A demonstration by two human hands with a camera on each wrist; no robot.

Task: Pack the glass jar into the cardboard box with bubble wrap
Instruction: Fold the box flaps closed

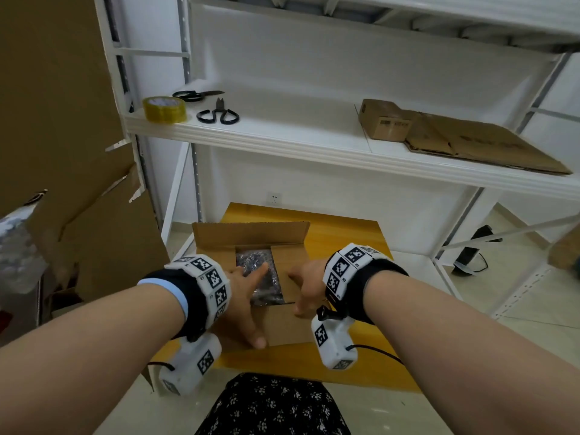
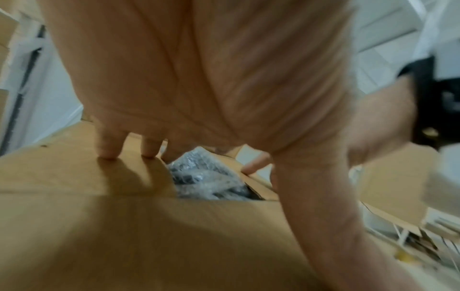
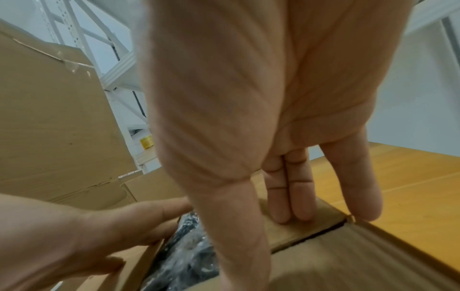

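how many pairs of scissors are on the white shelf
2. One pair of black-handled scissors lies at the back left; a second black pair lies in front, beside the yellow tape roll. None appears hidden.

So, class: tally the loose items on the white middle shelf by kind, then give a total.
Scissors: 2
Tape roll: 1
Small cardboard box: 1
Flattened cardboard sheet: 1
Total: 5

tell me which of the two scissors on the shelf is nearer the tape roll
Neither clearly: the long-bladed scissors lie behind the yellow tape roll, and the stubby black pair lies to its right, both about equally close.
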